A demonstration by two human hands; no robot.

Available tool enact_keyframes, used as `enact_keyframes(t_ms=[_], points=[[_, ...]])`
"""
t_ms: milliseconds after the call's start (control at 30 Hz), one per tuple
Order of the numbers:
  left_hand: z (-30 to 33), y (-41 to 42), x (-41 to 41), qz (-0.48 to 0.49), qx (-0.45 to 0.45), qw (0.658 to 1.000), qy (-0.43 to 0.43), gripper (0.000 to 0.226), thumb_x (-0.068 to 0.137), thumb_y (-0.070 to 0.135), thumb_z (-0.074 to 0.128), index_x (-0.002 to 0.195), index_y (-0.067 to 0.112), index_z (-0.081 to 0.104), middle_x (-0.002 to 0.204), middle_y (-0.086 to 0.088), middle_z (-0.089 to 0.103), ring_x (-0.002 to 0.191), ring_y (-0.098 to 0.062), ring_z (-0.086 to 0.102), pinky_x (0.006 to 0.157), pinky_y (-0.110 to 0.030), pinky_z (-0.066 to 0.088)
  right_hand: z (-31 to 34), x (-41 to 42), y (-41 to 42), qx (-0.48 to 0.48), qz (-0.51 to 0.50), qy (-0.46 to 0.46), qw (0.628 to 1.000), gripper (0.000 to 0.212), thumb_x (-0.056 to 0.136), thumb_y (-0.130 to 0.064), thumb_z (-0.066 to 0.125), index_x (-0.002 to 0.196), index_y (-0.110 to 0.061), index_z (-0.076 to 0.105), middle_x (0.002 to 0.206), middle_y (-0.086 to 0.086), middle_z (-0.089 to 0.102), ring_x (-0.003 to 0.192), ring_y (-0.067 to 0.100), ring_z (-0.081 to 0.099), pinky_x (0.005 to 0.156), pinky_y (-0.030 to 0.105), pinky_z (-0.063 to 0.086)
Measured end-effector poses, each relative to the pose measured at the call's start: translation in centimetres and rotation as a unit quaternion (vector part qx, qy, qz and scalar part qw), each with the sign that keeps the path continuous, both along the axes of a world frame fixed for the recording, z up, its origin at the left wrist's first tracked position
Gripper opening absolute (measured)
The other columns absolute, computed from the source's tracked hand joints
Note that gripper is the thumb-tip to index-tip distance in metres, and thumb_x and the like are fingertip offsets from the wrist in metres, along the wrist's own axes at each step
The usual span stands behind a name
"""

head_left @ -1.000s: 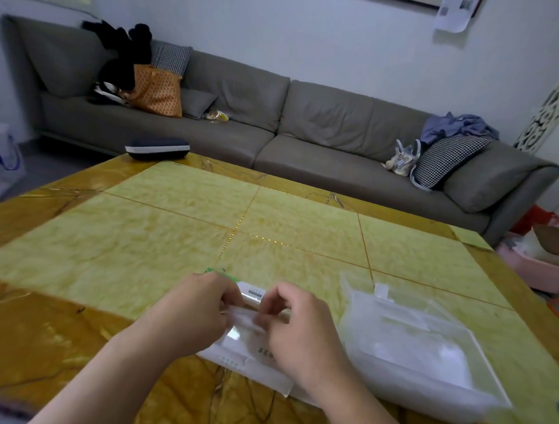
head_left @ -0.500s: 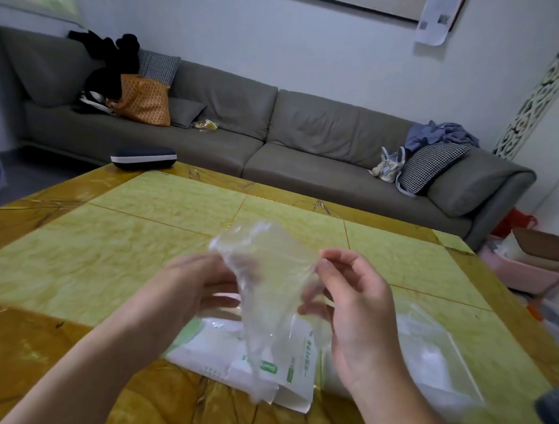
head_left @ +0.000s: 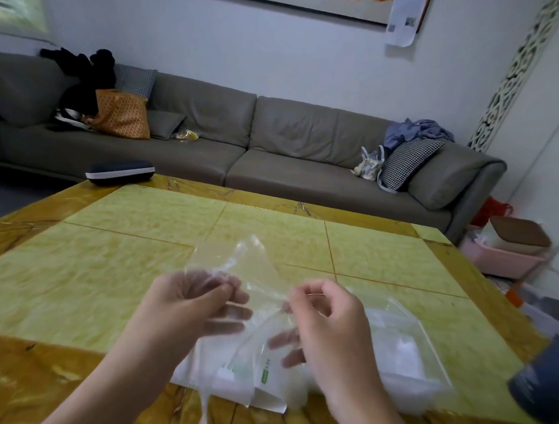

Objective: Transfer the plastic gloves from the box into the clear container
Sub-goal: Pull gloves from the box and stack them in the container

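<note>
Both hands pinch one clear plastic glove (head_left: 237, 267) above the box (head_left: 232, 379): left hand (head_left: 190, 307) and right hand (head_left: 327, 323) stretch it sideways between them, a flap pointing up-away. The clear container (head_left: 425, 356) lies right of the right hand.

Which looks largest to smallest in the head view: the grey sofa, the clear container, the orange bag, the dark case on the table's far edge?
1. grey sofa
2. clear container, though nearness to the camera enlarges it
3. orange bag and dark case: look alike in size, so unranked
</note>
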State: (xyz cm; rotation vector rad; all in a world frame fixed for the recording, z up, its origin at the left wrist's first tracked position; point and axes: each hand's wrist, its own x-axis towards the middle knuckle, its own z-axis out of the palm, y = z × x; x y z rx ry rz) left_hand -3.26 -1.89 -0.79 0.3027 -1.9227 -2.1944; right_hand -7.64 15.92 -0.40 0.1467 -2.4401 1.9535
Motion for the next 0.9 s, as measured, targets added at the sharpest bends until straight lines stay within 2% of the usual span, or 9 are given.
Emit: enact_keyframes(t_ms=[100, 200, 367, 533, 600, 667, 767, 833, 900], points=[[0.4, 0.5, 0.2, -0.046, -0.036, 0.998, -0.002, 0.014, 0.094, 0.0, 0.062, 0.091, -0.009, 0.072, 0.092, -0.03, 0.073, 0.077, -0.038, 0.075, 0.065, -0.039, 0.065, 0.7, -1.2, 2.7, 0.22, 0.043, 0.079, 0.971, 0.051, 0.081, -0.074, 0.064, 0.118, -0.04, 0.058, 0.107, -0.022, 0.068, 0.09, -0.005, 0.068, 0.082, 0.034, 0.059], [1.0, 1.5, 0.3, -0.194, -0.083, 0.977, -0.011, 0.016, 0.093, 0.004, 0.066, 0.084, -0.006, 0.074, 0.087, -0.029, 0.073, 0.076, -0.04, 0.074, 0.069, -0.045, 0.064, 1.9, -1.8, 4.3, 0.23, 0.161, 0.057, 0.958, 0.096, 0.063, -0.086, 0.072, 0.145, -0.046, 0.043, 0.128, -0.027, 0.06, 0.12, -0.009, 0.055, 0.105, 0.027, 0.047], [1.0, 3.2, -0.7, -0.311, -0.194, 0.928, -0.068, 0.017, 0.088, 0.022, 0.073, 0.095, 0.008, 0.079, 0.089, -0.019, 0.078, 0.079, -0.037, 0.076, 0.068, -0.036, 0.059, 2.2, -1.9, 6.2, 0.178, 0.258, 0.022, 0.949, 0.014, 0.089, -0.025, 0.085, 0.092, -0.015, 0.075, 0.081, 0.003, 0.077, 0.068, 0.011, 0.074, 0.073, 0.034, 0.06], [1.2, 4.6, -2.4, -0.114, -0.096, 0.987, -0.06, 0.029, 0.085, 0.033, 0.079, 0.084, 0.005, 0.08, 0.082, -0.028, 0.073, 0.063, -0.036, 0.07, 0.057, -0.041, 0.057, 2.0, -3.8, 10.5, 0.075, 0.154, -0.014, 0.985, 0.022, 0.098, -0.017, 0.072, 0.091, 0.002, 0.063, 0.063, 0.017, 0.066, 0.052, 0.024, 0.059, 0.052, 0.033, 0.051], [1.4, 5.6, -3.5, -0.04, -0.137, 0.989, -0.031, 0.02, 0.091, 0.023, 0.073, 0.082, 0.006, 0.081, 0.077, -0.02, 0.075, 0.062, -0.029, 0.071, 0.065, -0.042, 0.058, 1.5, -4.8, 12.2, 0.02, 0.094, -0.036, 0.995, 0.019, 0.097, -0.014, 0.074, 0.09, 0.001, 0.063, 0.063, 0.014, 0.065, 0.052, 0.025, 0.059, 0.048, 0.032, 0.047], [1.7, 6.8, -4.3, 0.063, -0.295, 0.953, 0.028, 0.013, 0.096, 0.021, 0.068, 0.088, 0.019, 0.078, 0.079, 0.0, 0.078, 0.071, -0.017, 0.073, 0.075, -0.04, 0.058, 0.7, -5.9, 13.6, 0.009, 0.032, -0.047, 0.998, 0.019, 0.096, -0.014, 0.076, 0.088, -0.003, 0.064, 0.063, 0.012, 0.067, 0.05, 0.024, 0.061, 0.046, 0.032, 0.048], [3.1, 10.2, -4.7, 0.148, -0.499, 0.83, 0.199, 0.011, 0.093, 0.02, 0.067, 0.1, 0.028, 0.069, 0.092, 0.015, 0.066, 0.084, -0.008, 0.062, 0.073, -0.028, 0.048, -0.7, -7.1, 14.6, 0.012, -0.052, -0.056, 0.997, 0.026, 0.095, -0.013, 0.076, 0.076, -0.006, 0.06, 0.06, 0.011, 0.066, 0.046, 0.023, 0.062, 0.045, 0.032, 0.051], [3.0, 13.0, -5.6, 0.046, -0.545, 0.806, 0.228, 0.015, 0.093, 0.021, 0.064, 0.104, 0.031, 0.066, 0.096, 0.017, 0.058, 0.084, -0.002, 0.057, 0.071, -0.016, 0.046, -1.5, -7.7, 15.0, 0.022, -0.08, -0.054, 0.995, 0.028, 0.093, -0.012, 0.075, 0.071, -0.006, 0.059, 0.057, 0.013, 0.065, 0.045, 0.023, 0.063, 0.044, 0.033, 0.053], [1.4, 15.2, -6.9, -0.085, -0.576, 0.802, 0.134, 0.018, 0.099, 0.031, 0.057, 0.115, 0.038, 0.061, 0.105, 0.02, 0.055, 0.092, -0.001, 0.06, 0.078, -0.018, 0.051, -2.0, -7.9, 15.0, 0.035, -0.084, -0.059, 0.994, 0.027, 0.093, -0.015, 0.075, 0.075, -0.004, 0.058, 0.059, 0.017, 0.067, 0.045, 0.025, 0.065, 0.043, 0.032, 0.053]])
